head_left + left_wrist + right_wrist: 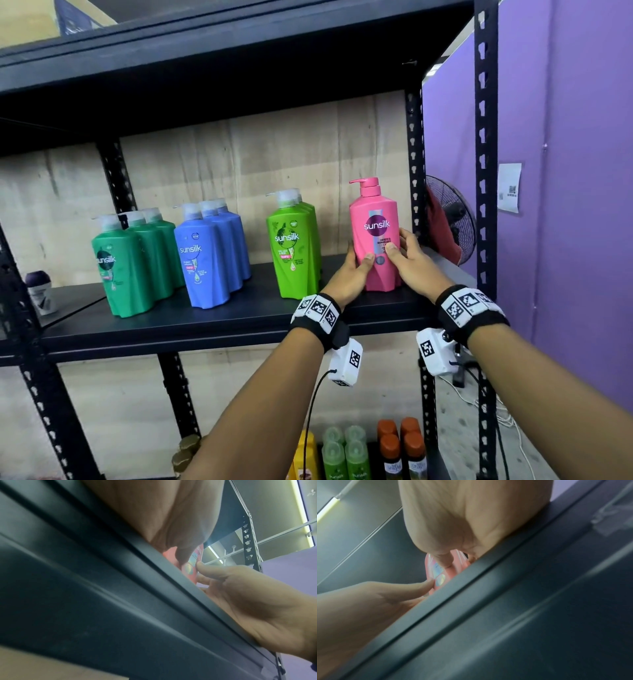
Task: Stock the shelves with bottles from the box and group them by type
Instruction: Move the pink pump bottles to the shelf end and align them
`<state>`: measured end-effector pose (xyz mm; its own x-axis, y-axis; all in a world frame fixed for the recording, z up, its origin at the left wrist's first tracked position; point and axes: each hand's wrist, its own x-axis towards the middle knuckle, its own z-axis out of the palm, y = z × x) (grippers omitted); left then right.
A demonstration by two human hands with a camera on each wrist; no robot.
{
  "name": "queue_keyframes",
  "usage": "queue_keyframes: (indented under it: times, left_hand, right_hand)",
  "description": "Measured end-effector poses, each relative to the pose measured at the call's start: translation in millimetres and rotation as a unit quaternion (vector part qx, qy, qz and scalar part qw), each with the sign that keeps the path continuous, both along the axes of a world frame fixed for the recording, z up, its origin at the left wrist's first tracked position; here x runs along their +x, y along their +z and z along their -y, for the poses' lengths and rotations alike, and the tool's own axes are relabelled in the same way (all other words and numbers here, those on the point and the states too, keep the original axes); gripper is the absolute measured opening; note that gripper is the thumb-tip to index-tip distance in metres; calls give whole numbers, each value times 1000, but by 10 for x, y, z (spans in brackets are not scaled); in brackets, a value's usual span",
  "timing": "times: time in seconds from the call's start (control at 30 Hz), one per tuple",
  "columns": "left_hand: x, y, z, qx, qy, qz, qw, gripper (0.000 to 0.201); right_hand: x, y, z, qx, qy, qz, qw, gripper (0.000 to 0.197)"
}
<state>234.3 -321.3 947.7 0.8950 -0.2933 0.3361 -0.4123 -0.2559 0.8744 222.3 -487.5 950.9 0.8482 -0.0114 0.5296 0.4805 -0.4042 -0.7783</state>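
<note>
A pink Sunsilk pump bottle [375, 236] stands upright near the right end of the dark shelf [212, 322], label facing out, pump spout pointing left. It is held low on its body from both sides, the left hand [352, 274] and the right hand [411, 260] each with a thumb on the front label. Just left of it a row of lime green Sunsilk bottles [294, 246] runs front to back, then a row of 3 blue Sunsilk bottles [209, 253], then 3 dark green Sunsilk bottles [130, 263], all upright with clear-capped pumps, each colour grouped apart from the next
</note>
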Motion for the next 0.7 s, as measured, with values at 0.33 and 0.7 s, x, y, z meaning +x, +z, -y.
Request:
queue_keyframes:
  times: [0.33,0.7]
  left_hand:
    - [56,-7,0,62,22,12,998,73]
    - [39,-66,-4,10,51,22,998,71]
  right_hand:
    - [3,-14,13,-46,-16,0,999,68]
    - [22,184,36,23,13,-13,1000,69]
